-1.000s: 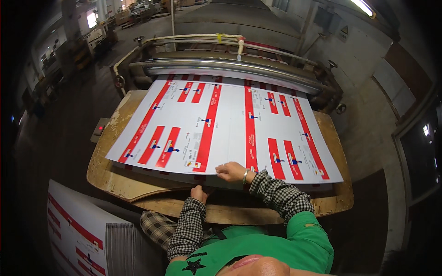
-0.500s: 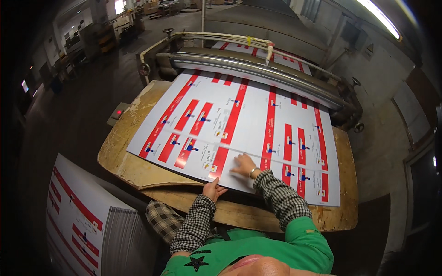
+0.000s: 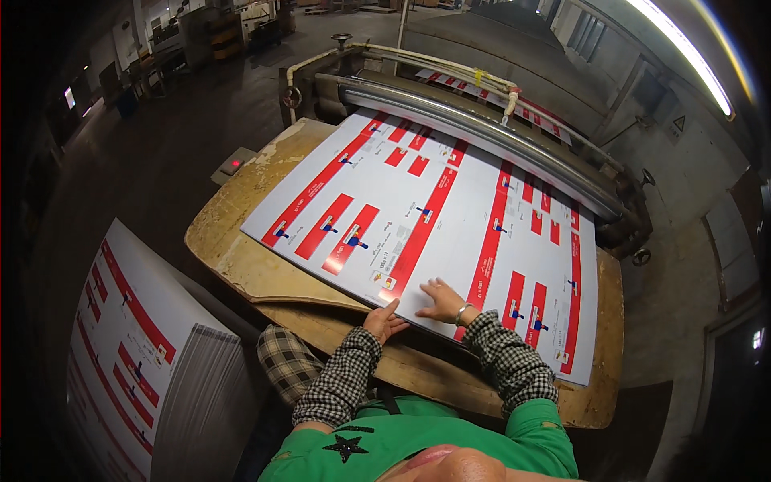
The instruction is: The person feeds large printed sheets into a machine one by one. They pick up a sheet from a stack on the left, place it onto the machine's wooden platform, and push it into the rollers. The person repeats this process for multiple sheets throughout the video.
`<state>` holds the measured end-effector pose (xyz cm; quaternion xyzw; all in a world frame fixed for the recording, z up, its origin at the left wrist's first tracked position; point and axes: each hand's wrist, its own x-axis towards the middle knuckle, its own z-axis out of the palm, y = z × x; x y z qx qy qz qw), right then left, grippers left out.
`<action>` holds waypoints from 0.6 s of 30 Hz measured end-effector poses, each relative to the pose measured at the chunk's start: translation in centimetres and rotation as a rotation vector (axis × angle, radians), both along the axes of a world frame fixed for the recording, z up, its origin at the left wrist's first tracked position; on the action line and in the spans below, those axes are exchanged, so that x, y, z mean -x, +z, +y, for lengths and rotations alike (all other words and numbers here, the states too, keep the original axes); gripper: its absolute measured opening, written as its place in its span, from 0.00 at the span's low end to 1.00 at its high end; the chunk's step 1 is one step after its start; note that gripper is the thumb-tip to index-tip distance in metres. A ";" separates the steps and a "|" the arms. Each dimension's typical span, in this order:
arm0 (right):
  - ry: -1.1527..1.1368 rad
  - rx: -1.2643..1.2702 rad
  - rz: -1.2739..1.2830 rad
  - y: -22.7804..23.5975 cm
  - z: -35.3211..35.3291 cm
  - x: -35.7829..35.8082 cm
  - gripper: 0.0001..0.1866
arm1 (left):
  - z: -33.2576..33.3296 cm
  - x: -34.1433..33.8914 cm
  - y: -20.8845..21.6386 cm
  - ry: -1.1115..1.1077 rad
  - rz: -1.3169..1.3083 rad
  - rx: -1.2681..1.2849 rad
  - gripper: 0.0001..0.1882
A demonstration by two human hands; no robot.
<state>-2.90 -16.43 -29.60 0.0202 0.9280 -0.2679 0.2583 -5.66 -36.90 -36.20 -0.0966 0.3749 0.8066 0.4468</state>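
On a stack of large white printed sheets (image 3: 450, 241), with red bars and small blue figures, both my hands rest at the near edge. My left hand (image 3: 385, 322) touches that edge, its thumb pointing up at the corner of a red bar and its fingers stretched to the right. Just right of it, my right hand (image 3: 443, 302) lies on the top sheet with fingers spread. Neither hand is closed round anything. Beyond the sheets, a long metal roller (image 3: 482, 136) spans the machine, and the sheets' far end reaches up to it.
A worn wooden board (image 3: 233, 205) lies under the sheets. To my left stands a tall pile of similar printed sheets (image 3: 132, 321). Handwheels (image 3: 641, 257) and a pale pipe (image 3: 434, 59) flank the roller. A small box with a red light (image 3: 233, 165) sits at the board's left.
The upper sheet's near edge, which crossed the stack just beyond my hands, has shifted away toward the roller. My right hand stays spread; my left stays at the edge. The view has shifted slightly.
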 end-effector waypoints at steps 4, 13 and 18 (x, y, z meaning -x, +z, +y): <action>0.043 -0.422 0.244 -1.7 -3.4 -3.2 0.51 | 0.7 -0.3 -0.5 0.036 0.062 0.076 0.19; 0.078 -0.306 0.324 -1.6 -2.5 -4.0 0.39 | 0.1 -0.4 -2.0 0.018 0.094 0.046 0.14; 0.138 -0.152 0.310 -1.4 -1.8 -3.9 0.21 | -0.5 -0.5 -1.1 -0.074 0.153 0.046 0.11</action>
